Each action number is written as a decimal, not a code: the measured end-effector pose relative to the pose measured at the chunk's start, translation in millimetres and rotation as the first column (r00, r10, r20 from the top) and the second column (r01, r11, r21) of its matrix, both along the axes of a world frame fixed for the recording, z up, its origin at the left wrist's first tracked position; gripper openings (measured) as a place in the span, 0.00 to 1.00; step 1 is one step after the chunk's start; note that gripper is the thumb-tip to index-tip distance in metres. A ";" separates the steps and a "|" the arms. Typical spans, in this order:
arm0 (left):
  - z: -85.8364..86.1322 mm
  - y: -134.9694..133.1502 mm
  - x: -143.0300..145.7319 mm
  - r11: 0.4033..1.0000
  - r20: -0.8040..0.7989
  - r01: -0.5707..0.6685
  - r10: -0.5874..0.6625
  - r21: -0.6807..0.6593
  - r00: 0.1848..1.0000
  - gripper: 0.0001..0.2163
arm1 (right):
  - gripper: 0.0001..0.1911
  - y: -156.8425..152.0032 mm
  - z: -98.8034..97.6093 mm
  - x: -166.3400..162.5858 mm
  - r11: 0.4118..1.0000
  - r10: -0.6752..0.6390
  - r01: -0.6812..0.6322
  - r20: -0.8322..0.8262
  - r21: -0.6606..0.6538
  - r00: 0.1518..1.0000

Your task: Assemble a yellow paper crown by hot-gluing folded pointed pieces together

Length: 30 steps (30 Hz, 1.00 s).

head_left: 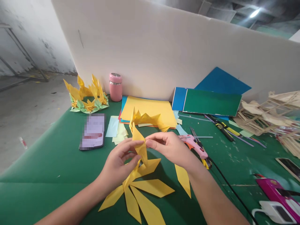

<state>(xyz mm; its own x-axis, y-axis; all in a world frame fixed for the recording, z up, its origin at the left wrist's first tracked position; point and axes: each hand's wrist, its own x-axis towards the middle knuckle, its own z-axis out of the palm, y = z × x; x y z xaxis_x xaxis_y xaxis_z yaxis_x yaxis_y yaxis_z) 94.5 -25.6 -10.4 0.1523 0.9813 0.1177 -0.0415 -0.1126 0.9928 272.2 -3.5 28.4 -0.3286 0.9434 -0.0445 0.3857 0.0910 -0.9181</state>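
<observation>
Between my two hands is a chain of folded yellow paper (140, 150), raised above the table, curving away toward the back in pointed folds. My left hand (120, 159) pinches a folded piece from the left, thumb below and fingers above. From the right, my right hand (164, 143) grips the edge of the same paper between thumb and fingertips. Below them, several flat yellow paper petals (152, 187) fan out over the green table. Another yellow petal (183, 179) lies apart, under my right wrist.
A pink glue gun (195, 147) with a black cord lies right of my hands. Behind are paper sheets (150, 104), a pink flask (115, 87) and a finished-looking yellow paper crown (87, 97). A phone (92, 131) lies left, a magenta power strip (274, 190) right.
</observation>
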 end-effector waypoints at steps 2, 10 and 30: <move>-1.7 0.0 -2.1 0.999 -0.030 0.014 -0.013 0.036 0.999 0.11 | 0.11 4.7 -0.3 -4.3 0.997 -0.001 -0.003 -0.061 -0.071 0.998; -5.8 -1.0 1.0 0.998 0.198 0.044 -0.035 -0.040 0.980 0.12 | 0.09 8.9 1.3 -5.9 0.981 -0.050 0.026 -0.121 -0.194 0.991; -10.4 17.7 -6.7 0.793 0.372 -0.041 0.330 -0.608 0.868 0.13 | 0.14 13.6 0.1 -10.7 0.934 -0.224 0.028 -0.524 -0.356 0.821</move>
<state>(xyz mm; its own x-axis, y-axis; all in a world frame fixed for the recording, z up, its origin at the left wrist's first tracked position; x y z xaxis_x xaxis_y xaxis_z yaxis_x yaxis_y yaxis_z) 87.8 -7.9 -20.8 0.0340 0.8884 -0.4579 -0.5235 0.4061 0.7490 261.4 10.1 28.4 -0.2692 0.9425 -0.1982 -0.2035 -0.2568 -0.9448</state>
